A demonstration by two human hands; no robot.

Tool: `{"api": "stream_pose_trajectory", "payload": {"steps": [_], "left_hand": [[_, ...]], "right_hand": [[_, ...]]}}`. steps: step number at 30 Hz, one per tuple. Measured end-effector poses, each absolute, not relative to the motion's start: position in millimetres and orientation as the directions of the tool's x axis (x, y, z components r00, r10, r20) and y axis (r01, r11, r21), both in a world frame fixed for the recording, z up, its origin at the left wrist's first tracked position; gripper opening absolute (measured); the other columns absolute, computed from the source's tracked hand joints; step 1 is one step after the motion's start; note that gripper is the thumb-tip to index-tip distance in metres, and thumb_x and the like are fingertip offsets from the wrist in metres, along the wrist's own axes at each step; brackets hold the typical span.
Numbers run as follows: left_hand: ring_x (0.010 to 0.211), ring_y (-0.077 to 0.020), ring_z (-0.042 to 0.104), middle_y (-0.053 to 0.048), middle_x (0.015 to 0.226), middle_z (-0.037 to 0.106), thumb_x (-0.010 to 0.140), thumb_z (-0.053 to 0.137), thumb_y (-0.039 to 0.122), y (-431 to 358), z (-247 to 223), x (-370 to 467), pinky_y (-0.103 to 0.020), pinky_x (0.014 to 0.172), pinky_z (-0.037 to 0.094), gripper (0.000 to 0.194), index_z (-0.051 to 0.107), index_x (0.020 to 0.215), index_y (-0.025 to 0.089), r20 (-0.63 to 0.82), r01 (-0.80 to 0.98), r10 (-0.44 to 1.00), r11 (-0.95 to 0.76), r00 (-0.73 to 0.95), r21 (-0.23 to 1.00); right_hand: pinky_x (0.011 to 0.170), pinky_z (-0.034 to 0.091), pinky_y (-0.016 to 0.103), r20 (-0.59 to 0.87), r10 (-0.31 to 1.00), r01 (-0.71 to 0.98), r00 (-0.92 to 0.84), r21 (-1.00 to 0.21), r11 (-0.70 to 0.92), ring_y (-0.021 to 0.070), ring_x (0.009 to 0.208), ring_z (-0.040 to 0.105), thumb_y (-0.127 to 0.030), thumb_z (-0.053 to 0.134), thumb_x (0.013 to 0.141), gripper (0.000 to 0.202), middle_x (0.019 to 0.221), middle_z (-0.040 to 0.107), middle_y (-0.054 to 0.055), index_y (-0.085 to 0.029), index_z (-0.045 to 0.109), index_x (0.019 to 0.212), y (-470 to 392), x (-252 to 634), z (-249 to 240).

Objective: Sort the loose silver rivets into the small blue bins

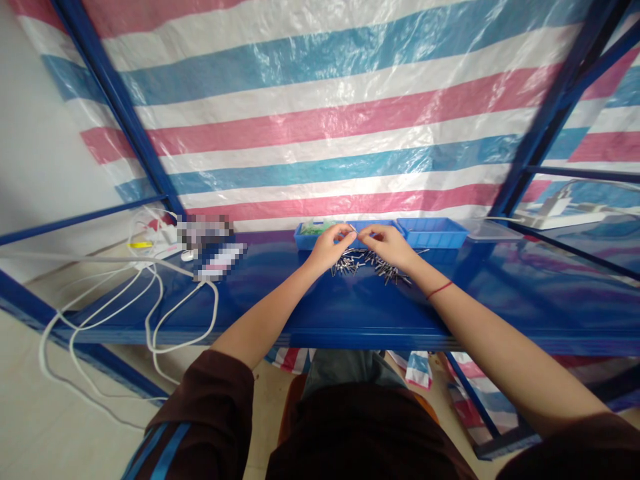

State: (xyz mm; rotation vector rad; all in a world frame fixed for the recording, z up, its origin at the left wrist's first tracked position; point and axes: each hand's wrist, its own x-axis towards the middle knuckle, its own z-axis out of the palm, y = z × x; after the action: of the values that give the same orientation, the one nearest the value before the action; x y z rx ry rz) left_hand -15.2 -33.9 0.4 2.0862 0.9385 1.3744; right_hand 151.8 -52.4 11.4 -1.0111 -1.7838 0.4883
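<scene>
My left hand (pixel 331 245) and my right hand (pixel 387 245) meet fingertip to fingertip over the blue table, both with thumb and fingers pinched. Whatever lies between the fingertips is too small to make out. Just beneath them, small metal pins or rivets lie in two loose heaps, a left heap (pixel 346 265) and a right heap (pixel 390 272). Behind my hands stands a blue plastic bin (pixel 304 239) with a green and clear plastic bag (pixel 314 228) in it, partly hidden by my left hand. A second blue bin (pixel 435 235) is to its right.
A clear plastic lid (pixel 493 230) lies right of the bins. White cables (pixel 160 313) hang over the table's left side, near a power strip (pixel 167 250) and blurred items. Blue metal posts (pixel 120 100) frame the table, with striped sheeting (pixel 320 120) behind.
</scene>
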Motion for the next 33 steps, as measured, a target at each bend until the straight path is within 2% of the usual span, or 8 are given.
{"api": "stream_pose_trajectory", "payload": {"steps": [3,6,9,12,15,21,28,33], "left_hand": [[0.077,-0.0137,0.059,-0.006,0.094,0.063,0.081,0.057,0.035,-37,-2,-19,-0.031,0.078,0.047,0.039,0.053,0.114,0.016,0.543,0.441,0.783,-0.62,0.303,0.649],[0.081,-0.0147,0.059,-0.005,0.093,0.064,0.081,0.056,0.033,-40,-4,-22,-0.031,0.082,0.045,0.032,0.058,0.109,0.017,0.528,0.529,0.712,-0.7,0.463,0.479],[0.086,-0.0154,0.059,-0.005,0.091,0.064,0.082,0.053,0.032,-45,-5,-22,-0.029,0.083,0.044,0.023,0.065,0.095,0.017,0.478,0.557,0.657,-0.752,0.583,0.353],[0.093,-0.0187,0.057,-0.004,0.097,0.065,0.08,0.054,0.04,-49,-4,-19,-0.031,0.084,0.043,0.027,0.067,0.094,0.021,0.387,0.628,0.679,-0.73,0.624,0.269],[0.099,-0.0237,0.054,-0.003,0.102,0.064,0.079,0.054,0.046,-53,-4,-17,-0.035,0.083,0.042,0.03,0.068,0.096,0.026,0.311,0.71,0.722,-0.682,0.618,0.173],[0.093,-0.0208,0.055,-0.003,0.097,0.063,0.083,0.048,0.034,-57,-6,-12,-0.033,0.078,0.04,0.022,0.067,0.09,0.025,0.307,0.725,0.713,-0.682,0.63,0.095],[0.096,-0.0229,0.054,-0.004,0.101,0.063,0.088,0.042,0.033,-59,-7,-8,-0.036,0.078,0.037,0.027,0.065,0.098,0.025,0.314,0.718,0.681,-0.696,0.662,-0.005],[0.095,-0.0225,0.052,-0.004,0.101,0.061,0.09,0.038,0.033,-59,-10,-9,-0.037,0.079,0.036,0.028,0.064,0.093,0.022,0.324,0.711,0.662,-0.701,0.676,-0.052]], "right_hand": [[0.045,0.037,0.027,0.334,0.922,0.228,0.195,-0.93,0.289,0.0111,0.049,0.045,-0.029,0.059,0.07,0.014,0.06,0.054,0.001,-0.019,0.055,0.061,-44,161,12],[0.038,0.031,0.021,0.09,0.87,-0.05,0.485,-0.99,0.131,0.0075,0.044,0.039,-0.023,0.059,0.071,0.016,0.055,0.046,-0.002,-0.019,0.048,0.059,-38,179,18],[0.037,0.032,0.018,-0.037,0.837,-0.153,0.546,-0.987,0.056,0.0061,0.042,0.039,-0.025,0.054,0.078,0.012,0.056,0.047,-0.002,-0.018,0.051,0.068,-35,197,21],[0.037,0.035,0.018,-0.087,0.85,-0.188,0.52,-0.982,0.014,0.0064,0.042,0.04,-0.035,0.044,0.086,0.022,0.058,0.051,0.0,-0.018,0.052,0.076,-35,203,23],[0.036,0.034,0.018,-0.037,0.888,-0.15,0.457,-0.988,0.036,0.0065,0.041,0.039,-0.039,0.04,0.088,0.027,0.059,0.051,0.0,-0.017,0.053,0.079,-40,194,25],[0.037,0.03,0.02,0.2,0.952,0.132,0.23,-0.976,0.172,0.0064,0.042,0.039,-0.037,0.045,0.086,0.027,0.059,0.051,0.0,-0.014,0.057,0.077,-52,171,26],[0.049,0.036,0.024,0.442,0.894,0.539,-0.071,-0.737,0.407,0.0106,0.049,0.046,-0.042,0.046,0.082,0.035,0.056,0.055,0.001,-0.014,0.062,0.07,-48,165,15],[0.06,0.039,0.026,0.492,0.852,0.625,-0.181,-0.611,0.486,0.0145,0.062,0.054,-0.043,0.045,0.082,0.036,0.066,0.063,0.004,-0.015,0.061,0.064,-49,163,12]]}}
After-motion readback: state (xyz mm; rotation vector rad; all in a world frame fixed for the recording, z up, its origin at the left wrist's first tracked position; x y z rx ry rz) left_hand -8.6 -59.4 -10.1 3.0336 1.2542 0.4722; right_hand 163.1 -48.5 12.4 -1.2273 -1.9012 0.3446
